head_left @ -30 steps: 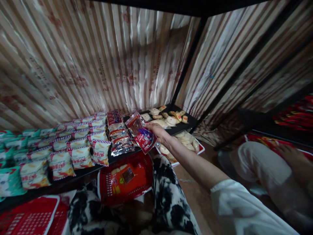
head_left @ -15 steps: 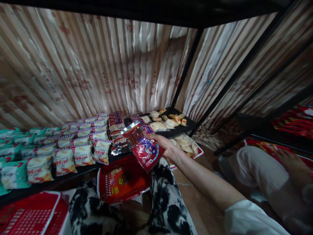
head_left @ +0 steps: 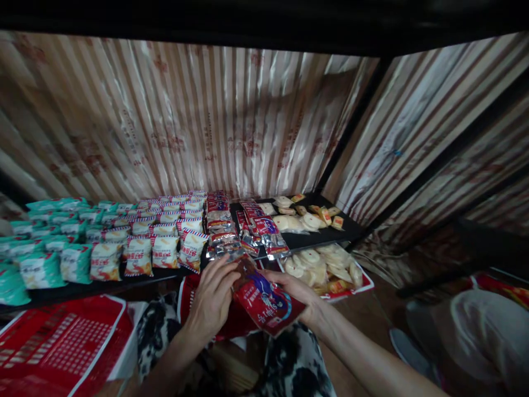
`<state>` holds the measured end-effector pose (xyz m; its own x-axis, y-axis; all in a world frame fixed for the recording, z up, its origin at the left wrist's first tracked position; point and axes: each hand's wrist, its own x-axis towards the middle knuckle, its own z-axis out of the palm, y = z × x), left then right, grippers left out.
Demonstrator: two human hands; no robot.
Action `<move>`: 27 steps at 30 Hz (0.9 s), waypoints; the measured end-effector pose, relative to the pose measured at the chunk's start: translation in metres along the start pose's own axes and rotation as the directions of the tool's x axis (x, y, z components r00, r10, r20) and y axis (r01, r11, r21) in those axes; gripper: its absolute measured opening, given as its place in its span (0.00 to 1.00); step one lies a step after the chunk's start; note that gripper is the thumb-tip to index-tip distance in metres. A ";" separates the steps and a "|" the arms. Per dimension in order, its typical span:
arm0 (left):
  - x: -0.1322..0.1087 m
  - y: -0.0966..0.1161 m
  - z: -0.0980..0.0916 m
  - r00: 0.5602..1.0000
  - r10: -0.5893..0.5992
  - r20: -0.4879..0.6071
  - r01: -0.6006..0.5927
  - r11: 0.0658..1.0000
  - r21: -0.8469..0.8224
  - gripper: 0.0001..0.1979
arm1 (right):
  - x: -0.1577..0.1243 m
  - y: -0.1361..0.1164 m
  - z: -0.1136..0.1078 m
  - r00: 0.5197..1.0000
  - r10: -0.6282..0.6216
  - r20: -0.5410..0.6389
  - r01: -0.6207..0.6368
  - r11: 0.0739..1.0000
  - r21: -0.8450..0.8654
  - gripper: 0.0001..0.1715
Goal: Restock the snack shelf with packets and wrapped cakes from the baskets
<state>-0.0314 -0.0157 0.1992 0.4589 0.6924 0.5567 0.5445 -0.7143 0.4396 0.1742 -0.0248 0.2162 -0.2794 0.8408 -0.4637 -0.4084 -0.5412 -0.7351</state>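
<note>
Both my hands hold a red and blue snack packet (head_left: 264, 298) in front of a low black shelf (head_left: 314, 238). My right hand (head_left: 297, 289) supports the packet from beneath and to the right, fingers curled round its edge. My left hand (head_left: 212, 298) grips the packet's left end from above. Just beyond, a row of matching red and blue packets (head_left: 260, 226) lies on the shelf beside silver and red packets (head_left: 219, 223).
Red-striped white snack bags (head_left: 165, 242) and green bags (head_left: 37, 253) fill the shelf's left part, pale round cakes (head_left: 297, 220) its right end. Red baskets (head_left: 53, 347) stand below, one holding pale cakes (head_left: 326, 264). Striped plastic sheeting backs the shelf. Another person's pale sleeve (head_left: 483, 336) is at right.
My right hand has drawn the packet back from the shelf towards me and lower. My left hand has come into view and taken hold of it. The view has shifted right and nearer.
</note>
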 end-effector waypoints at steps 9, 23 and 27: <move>-0.009 -0.008 0.032 0.822 -0.544 0.171 0.548 0.672 -0.498 0.15 | 0.007 0.010 -0.025 0.932 -0.362 -0.017 0.311 0.823 -0.475 0.18; 0.014 -0.021 0.069 0.640 -0.719 0.271 0.597 0.242 -0.765 0.23 | 0.034 0.014 -0.011 0.959 -0.281 -0.041 0.248 0.899 -0.361 0.30; 0.017 -0.032 0.075 0.679 -0.734 0.005 0.579 0.532 -0.618 0.23 | 0.066 -0.011 -0.015 0.935 -0.353 -0.045 0.299 0.847 -0.440 0.26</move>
<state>0.0119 0.0264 0.1422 -0.0842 0.9951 0.0522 0.1211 -0.0418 0.9918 0.1735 0.0368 0.1863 -0.0784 0.9774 -0.1962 -0.0469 -0.2002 -0.9786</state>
